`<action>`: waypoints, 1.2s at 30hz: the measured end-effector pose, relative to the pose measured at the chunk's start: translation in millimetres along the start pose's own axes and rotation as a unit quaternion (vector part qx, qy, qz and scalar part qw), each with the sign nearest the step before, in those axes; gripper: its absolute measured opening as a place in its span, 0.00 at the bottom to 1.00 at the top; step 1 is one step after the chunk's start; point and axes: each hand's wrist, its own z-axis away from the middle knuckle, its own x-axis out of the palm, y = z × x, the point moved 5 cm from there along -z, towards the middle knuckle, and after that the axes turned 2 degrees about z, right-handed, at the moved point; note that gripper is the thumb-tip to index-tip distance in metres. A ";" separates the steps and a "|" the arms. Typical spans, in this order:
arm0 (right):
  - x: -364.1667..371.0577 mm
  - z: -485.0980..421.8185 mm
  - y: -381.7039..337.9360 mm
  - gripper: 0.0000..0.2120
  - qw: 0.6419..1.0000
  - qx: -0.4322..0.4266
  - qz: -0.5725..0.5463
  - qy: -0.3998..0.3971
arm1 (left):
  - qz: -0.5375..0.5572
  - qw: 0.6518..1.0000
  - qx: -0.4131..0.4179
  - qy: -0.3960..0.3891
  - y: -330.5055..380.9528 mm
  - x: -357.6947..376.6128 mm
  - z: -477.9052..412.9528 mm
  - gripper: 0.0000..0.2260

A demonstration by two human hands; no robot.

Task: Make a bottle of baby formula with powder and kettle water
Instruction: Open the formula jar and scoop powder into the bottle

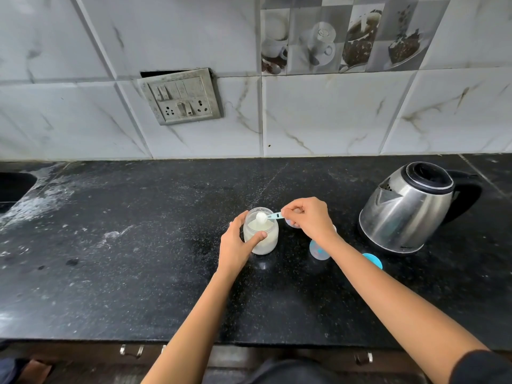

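A clear jar of white powder (267,239) stands open on the black counter (138,259). My left hand (235,245) grips the jar's left side, thumb across its front. My right hand (309,217) pinches the handle of a small blue scoop (273,216), whose bowl, heaped with white powder, hovers over the jar's mouth. A clear baby bottle (318,249) with blue print stands just right of the jar, mostly hidden under my right wrist. The steel electric kettle (407,209) sits at the right, lid on.
A blue lid (374,260) lies on the counter behind my right forearm. A sink edge (13,187) shows at the far left, with white smears on the counter near it. A switch and socket plate (181,97) is on the tiled wall. Drawer handles (131,350) run below the counter edge.
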 end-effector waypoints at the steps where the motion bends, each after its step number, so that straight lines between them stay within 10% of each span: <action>1: -0.9 0.1 -0.3 0.03 1.000 0.001 0.000 0.002 | -0.001 1.000 0.000 0.001 0.3 -0.2 0.2 0.28; 20: -3.4 -4.2 0.8 0.04 0.999 0.006 0.015 -0.040 | -0.016 1.000 -0.022 0.007 9.3 2.7 6.1 0.30; 36: -63.8 7.5 25.8 0.06 0.958 0.153 -0.241 -0.034 | -0.012 0.996 -0.004 0.092 56.0 18.1 30.6 0.34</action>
